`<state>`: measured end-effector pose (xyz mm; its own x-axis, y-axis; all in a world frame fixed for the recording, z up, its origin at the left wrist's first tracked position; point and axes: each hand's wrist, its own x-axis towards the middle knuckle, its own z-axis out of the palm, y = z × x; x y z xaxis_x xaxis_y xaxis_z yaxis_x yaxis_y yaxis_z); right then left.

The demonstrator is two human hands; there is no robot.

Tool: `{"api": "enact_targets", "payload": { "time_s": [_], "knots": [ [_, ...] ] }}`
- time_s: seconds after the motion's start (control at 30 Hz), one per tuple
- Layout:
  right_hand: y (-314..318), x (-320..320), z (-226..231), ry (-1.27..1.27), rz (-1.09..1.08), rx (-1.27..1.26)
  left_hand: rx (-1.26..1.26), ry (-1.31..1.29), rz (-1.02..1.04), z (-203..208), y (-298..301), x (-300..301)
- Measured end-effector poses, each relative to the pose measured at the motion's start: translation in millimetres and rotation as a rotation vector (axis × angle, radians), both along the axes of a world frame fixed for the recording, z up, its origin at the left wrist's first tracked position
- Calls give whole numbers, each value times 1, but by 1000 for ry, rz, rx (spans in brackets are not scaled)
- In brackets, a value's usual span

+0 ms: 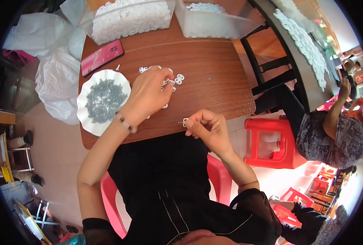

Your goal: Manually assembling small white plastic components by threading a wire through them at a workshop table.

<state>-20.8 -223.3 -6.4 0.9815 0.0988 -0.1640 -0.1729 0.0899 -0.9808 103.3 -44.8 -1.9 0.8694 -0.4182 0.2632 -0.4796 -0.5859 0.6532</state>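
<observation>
Thumb and forefinger of the right hand (210,130) are pinched together on a small white piece (185,122), held up just off the near edge of the table, from what I can see on my end. The left hand (150,90) has its fingers curled down over the loose white pieces (179,79) in the middle of the wooden table (214,92); the knuckles block my view, so I can't tell if they're gripping one. There's a beaded bracelet (125,122) on that wrist. Just left of it I've got a white wavy-rimmed plate (82,100) full of tiny grey parts (108,101), with a pink phone (102,58) lying beyond it. Two clear tubs of white bits sit along the far edge. Off to the right, I see a red stool (271,159) beside another person (332,134).
</observation>
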Motion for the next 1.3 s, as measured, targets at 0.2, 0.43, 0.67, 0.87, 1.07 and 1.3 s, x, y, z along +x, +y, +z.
{"api": "enact_targets", "payload": {
  "time_s": [0.2,0.43,0.67,0.87,1.07,1.3],
  "knots": [
    [-11,-9,-6,-32,-56,11,323,-127,-218,-19,-51,38],
    [0,-2,-12,-81,40,122,453,-158,-138,-23,-56,43],
    [-3,0,-12,-99,38,88,276,-128,-165,-33,-53,40],
    [0,1,-11,-111,41,89,183,-40,-134,-33,-48,39],
    [2,-1,-13,-116,57,84,323,-116,-36,-32,-45,42],
    [1,-3,-11,-113,64,83,284,-138,-61,-32,-46,43]
  ]
}}
